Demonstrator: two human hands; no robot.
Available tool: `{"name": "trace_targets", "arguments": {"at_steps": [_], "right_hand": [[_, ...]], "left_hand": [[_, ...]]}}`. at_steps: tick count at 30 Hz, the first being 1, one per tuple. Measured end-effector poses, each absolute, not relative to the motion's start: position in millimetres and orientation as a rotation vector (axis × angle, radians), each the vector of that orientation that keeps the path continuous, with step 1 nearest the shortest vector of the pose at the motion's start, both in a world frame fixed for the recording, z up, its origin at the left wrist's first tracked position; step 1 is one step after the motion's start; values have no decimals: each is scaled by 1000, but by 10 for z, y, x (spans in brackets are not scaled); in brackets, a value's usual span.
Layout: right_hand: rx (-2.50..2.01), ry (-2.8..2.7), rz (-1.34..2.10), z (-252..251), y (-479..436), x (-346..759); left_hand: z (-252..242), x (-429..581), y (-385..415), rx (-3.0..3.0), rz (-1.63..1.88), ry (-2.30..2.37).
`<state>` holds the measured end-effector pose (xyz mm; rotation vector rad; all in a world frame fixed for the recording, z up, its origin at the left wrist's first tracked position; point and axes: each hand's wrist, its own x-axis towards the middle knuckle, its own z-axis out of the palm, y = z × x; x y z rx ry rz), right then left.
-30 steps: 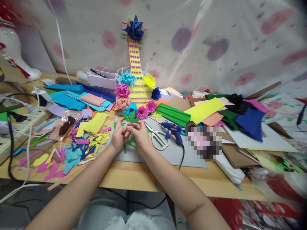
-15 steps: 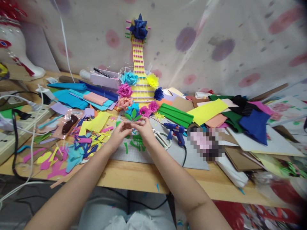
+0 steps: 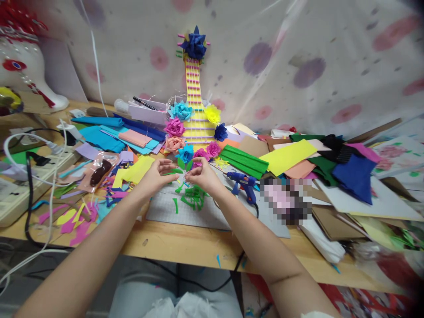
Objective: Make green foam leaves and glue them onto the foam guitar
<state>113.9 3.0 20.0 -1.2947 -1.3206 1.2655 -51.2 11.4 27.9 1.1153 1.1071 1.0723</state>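
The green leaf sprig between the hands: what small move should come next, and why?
Perhaps bring the left hand slightly inward to steady the green leaf sprig. The left fingers look parted, not clearly closed on anything, while the right hand seems to pinch the sprig low down, so a second grip might keep its leaves from turning.

Both arms [image 3: 251, 234] reach over tabletop's [image 3: 179, 238] front edge; left hand [image 3: 158, 173] loosely curved, fingertips apart; right hand [image 3: 204, 176] pinching.
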Motion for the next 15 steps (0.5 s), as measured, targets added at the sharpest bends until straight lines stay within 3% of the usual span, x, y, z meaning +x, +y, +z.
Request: {"name": "trace_targets", "arguments": {"at_steps": [15], "right_hand": [[-1204,-1195,1369,229,-1,1081]], "left_hand": [[107,-301,72,885,1090,1021]]}}
